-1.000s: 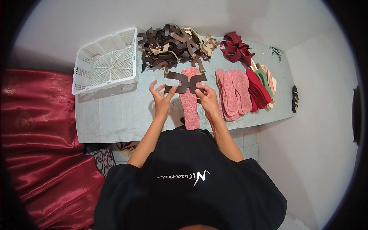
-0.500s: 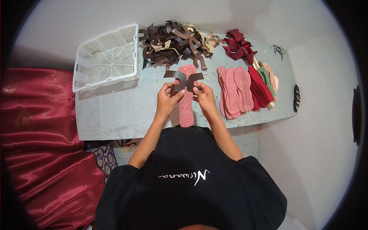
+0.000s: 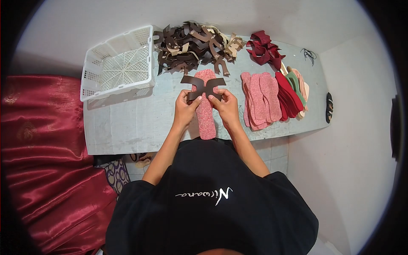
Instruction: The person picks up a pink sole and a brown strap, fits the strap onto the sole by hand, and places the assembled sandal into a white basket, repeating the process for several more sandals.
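A dark brown H-shaped sandal strap [image 3: 205, 89] lies across the upper part of a pink speckled sole [image 3: 206, 121], its four ends sticking out to both sides. My left hand [image 3: 185, 109] pinches the strap's near left end between thumb and fingers. On the other side, my right hand [image 3: 226, 109] grips the near right end, thumb on top. Both hands flank the sole, whose narrow heel end points toward my body. Part of the sole is covered by the strap.
Beyond the sole lies a heap of brown straps [image 3: 191, 49]. A white plastic basket [image 3: 151, 80] stands at the left. On the right are stacked pink soles [image 3: 260, 100], red soles [image 3: 289, 95], dark red straps [image 3: 264, 49] and a black sandal [image 3: 329, 108] by the table edge [image 3: 293, 135].
The strap has been spread flatter and straighter over the sole, and its right side sits slightly lower. My right hand has shifted a little, its thumb moving inward.
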### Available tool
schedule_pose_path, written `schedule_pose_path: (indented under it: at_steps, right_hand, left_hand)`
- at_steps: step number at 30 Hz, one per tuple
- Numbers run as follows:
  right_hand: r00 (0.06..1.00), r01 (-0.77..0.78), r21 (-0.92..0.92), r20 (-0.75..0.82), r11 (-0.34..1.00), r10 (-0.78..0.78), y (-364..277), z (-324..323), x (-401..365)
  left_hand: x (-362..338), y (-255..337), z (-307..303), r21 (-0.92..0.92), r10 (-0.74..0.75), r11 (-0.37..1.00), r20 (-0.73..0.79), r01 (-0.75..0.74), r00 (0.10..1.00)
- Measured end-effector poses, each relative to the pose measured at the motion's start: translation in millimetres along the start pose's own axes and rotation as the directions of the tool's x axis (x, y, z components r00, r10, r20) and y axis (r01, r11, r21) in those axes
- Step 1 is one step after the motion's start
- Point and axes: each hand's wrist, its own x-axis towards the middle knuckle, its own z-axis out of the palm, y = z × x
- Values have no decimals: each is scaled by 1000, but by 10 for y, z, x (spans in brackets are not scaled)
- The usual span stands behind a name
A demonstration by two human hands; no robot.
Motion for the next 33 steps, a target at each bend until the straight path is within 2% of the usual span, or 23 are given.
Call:
schedule_pose_path:
  at_steps: [4,6,7,9,12,13,15,19,22,24,28,30,31,33]
  right_hand:
    - [999,-37,34,-8,999,38,4,-32,5]
    - [999,-49,29,-14,998,50,-5,-36,5]
    - [999,-44,62,-10,997,45,-22,-27,-1]
    - [999,-40,96,-6,995,41,-11,-1,-19]
    - [995,24,108,-95,994,-14,-2,35,-50]
    - [997,43,62,-74,997,-39,-59,46,-67]
    - [997,65,18,-50,998,-64,-87,50,-58]
    - [993,115,-93,7,989,-115,-34,48,-31]
    - [989,150,-130,16,980,-149,12,45,-24]
    - [988,152,-128,23,980,-151,16,50,-31]
    - [997,76,-72,-11,995,-77,-42,65,-55]
    - [999,50,-56,-12,997,-51,-56,75,-61]
    - [997,72,-39,-37,997,-74,-55,89,-70]
    - [993,95,-24,-62,995,-97,-69,126,-74]
  left_hand:
    - [-47,126,2,-68,-82,994,13,83,997]
    - [-65,211,41,-165,-178,971,-13,174,984]
    - [-51,178,33,-165,-178,971,-13,173,984]
    - [-28,133,29,-59,-77,995,-12,76,997]
    - [-75,199,71,-45,-9,999,-53,6,999]
    - [-74,177,75,-45,-7,999,-53,5,999]
    - [-64,137,73,-6,105,994,-32,-105,994]
    - [-6,148,21,45,63,997,68,-66,996]
    - [-4,104,24,21,35,999,35,-36,999]
    - [-46,75,50,-24,63,998,-60,-64,996]
    - [-62,113,68,16,113,994,-74,-112,991]
    - [-64,217,71,11,97,995,34,-97,995]
    - [-62,232,71,11,95,995,34,-95,995]
    - [-43,254,61,-25,-24,999,79,26,997]
